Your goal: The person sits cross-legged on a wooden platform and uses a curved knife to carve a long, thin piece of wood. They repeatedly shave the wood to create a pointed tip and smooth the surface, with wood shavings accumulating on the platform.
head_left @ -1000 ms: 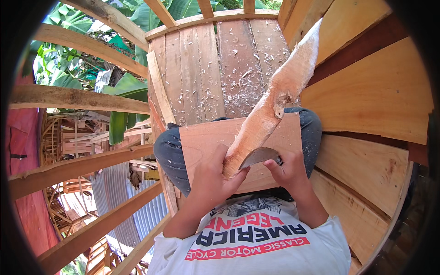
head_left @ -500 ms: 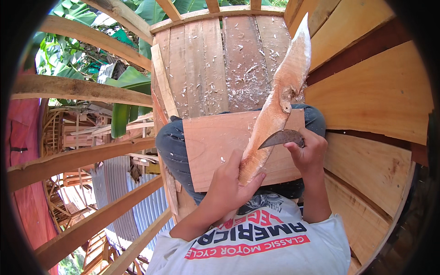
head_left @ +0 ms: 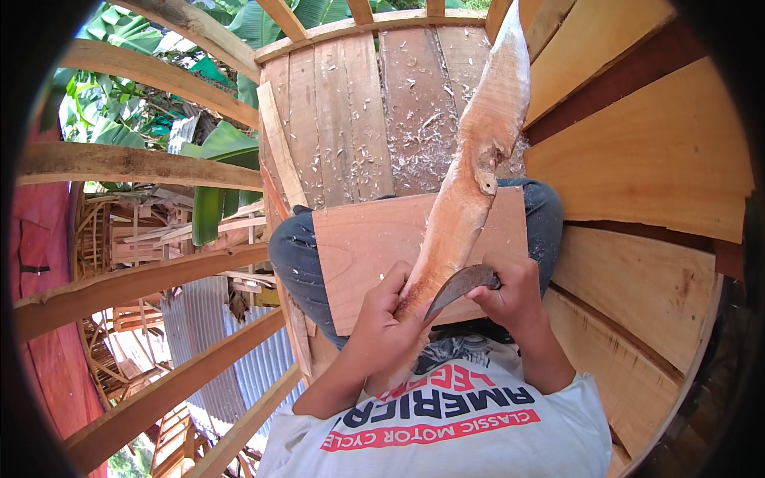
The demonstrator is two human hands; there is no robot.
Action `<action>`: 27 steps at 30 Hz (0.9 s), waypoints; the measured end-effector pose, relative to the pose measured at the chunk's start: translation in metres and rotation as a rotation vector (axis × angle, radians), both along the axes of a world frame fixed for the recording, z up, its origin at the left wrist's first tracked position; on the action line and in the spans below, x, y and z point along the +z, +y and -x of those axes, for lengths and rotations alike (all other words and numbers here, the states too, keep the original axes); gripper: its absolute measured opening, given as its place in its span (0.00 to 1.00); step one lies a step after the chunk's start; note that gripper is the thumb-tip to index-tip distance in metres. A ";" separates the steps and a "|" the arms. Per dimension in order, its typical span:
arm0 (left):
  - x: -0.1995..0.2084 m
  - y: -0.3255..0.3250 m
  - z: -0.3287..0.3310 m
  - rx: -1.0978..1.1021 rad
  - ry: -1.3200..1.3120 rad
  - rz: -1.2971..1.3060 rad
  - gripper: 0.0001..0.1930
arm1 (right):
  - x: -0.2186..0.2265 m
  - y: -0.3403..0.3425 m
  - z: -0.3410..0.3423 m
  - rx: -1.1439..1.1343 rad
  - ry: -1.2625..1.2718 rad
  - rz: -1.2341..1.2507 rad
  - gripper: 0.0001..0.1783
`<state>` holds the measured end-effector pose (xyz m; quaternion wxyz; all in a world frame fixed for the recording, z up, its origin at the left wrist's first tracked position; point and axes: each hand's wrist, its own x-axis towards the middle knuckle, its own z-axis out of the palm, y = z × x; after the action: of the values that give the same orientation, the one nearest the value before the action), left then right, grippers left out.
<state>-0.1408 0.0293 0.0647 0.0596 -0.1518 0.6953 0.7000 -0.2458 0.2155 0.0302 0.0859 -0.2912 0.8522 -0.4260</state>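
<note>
Left hand [head_left: 388,315] on a long piece of wood [head_left: 454,219], right hand [head_left: 514,293] on a curved knife [head_left: 464,284].
So you've got your left fingers wrapped round the lower part of the wood, toward the near left corner of the board [head_left: 366,255] that's sitting on your legs [head_left: 296,263]. The wood slants up over the board, crosses its far edge closer to the right corner, and the pointy end pokes out well past it, above the floor [head_left: 327,119] with all those shavings [head_left: 430,123]. Your right hand's clenched on the knife by the board's near right corner, blade tip right by your left thumb. Can't tell if it's biting in.
</note>
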 end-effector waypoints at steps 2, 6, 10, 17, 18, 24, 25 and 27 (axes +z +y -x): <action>0.003 -0.006 0.003 -0.020 -0.086 -0.293 0.15 | 0.000 -0.001 -0.001 0.007 -0.049 0.033 0.39; 0.012 -0.015 0.012 -0.069 -0.155 -0.614 0.24 | 0.000 -0.004 -0.004 0.017 -0.197 0.088 0.38; 0.011 -0.023 0.009 -0.228 -0.294 -0.894 0.23 | 0.008 -0.004 -0.002 0.015 -0.190 0.083 0.37; 0.001 -0.012 0.012 -0.261 -0.244 -0.718 0.15 | 0.023 -0.005 0.001 0.012 -0.068 0.016 0.35; 0.004 -0.011 0.013 -0.261 -0.242 -0.704 0.14 | 0.024 -0.005 0.000 0.010 -0.048 0.003 0.35; 0.020 -0.001 0.013 -0.254 -0.267 -0.540 0.14 | 0.025 -0.006 0.004 -0.031 0.073 -0.170 0.36; 0.019 -0.001 0.012 -0.265 -0.268 -0.543 0.15 | 0.024 -0.005 0.005 -0.035 0.091 -0.167 0.36; 0.015 -0.001 0.011 -0.287 -0.265 -0.546 0.17 | 0.020 -0.004 0.009 -0.042 0.132 -0.159 0.37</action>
<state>-0.1516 0.0287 0.0802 0.2859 -0.1207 0.4825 0.8191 -0.2544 0.2118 0.0506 0.0435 -0.2929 0.8932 -0.3385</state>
